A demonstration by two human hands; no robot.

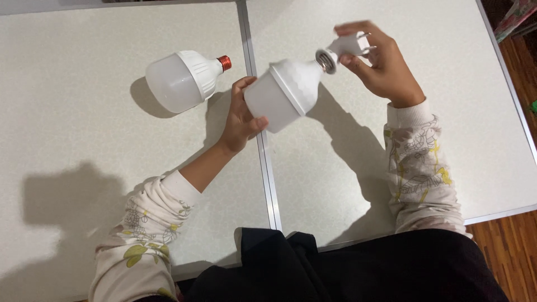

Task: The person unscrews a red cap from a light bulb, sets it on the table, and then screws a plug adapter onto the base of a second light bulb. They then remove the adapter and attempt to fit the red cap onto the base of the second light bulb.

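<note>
We see two white bulbs: the held bulb (284,92) has a silver base, the lying bulb (182,80) a red one. The plug socket (348,45) is white, and the desk (84,140) is speckled off-white. Our sleeves (417,168) are cream with yellow-green flowers, and the floor (512,246) is reddish-brown wood.

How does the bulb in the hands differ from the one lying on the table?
The held bulb is lifted off the table in the left hand; the loose bulb lies on its side, untouched. The held bulb's base meets a white plug socket adapter in the right hand; the loose bulb's red screw base is bare. Both have a frosted dome and white ribbed body, and look alike in size.
</note>
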